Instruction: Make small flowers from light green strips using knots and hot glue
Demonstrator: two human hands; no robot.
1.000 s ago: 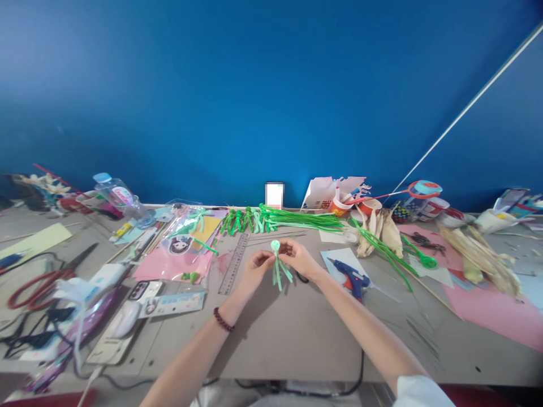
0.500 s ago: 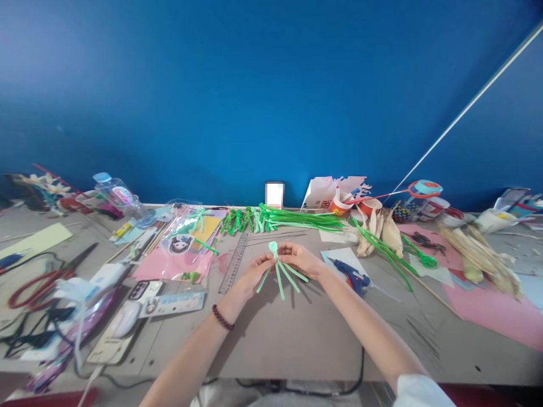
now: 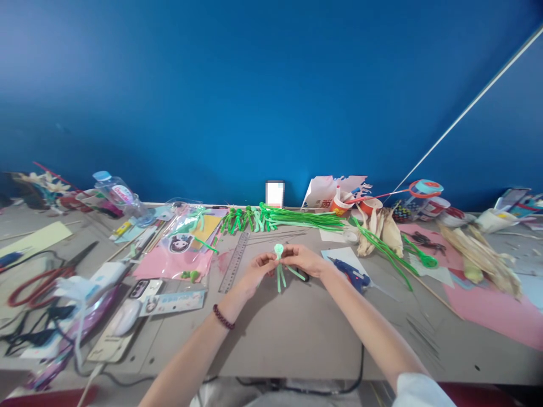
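Between my two hands, above the desk's middle, is a pale green pipe-cleaner figure (image 3: 279, 249). Its top is a round coil, and several thin legs hang down, spread slightly apart. My left hand (image 3: 262, 270) pinches it just under the coil from the left. From the right, my right hand (image 3: 303, 260) closes on the same spot with thumb and fingertips. A dark shape shows beneath my right hand; I cannot make out what it is. Behind lie a bundle of green pipe cleaners (image 3: 307, 219) and several short twisted green pieces (image 3: 240, 220).
A glue gun (image 3: 351, 273) lies right of my hands, and a ruler (image 3: 235, 263) lies to the left. Farther left are a plastic bag (image 3: 182, 226), a phone (image 3: 146, 289) and scissors (image 3: 46, 282). Dried husks (image 3: 392, 234) and pink paper (image 3: 496, 311) occupy the right side.
The coil has turned to face me more and shifted slightly right. The legs, fanned out wide before, now hang closer together. Both hands keep their pinch.
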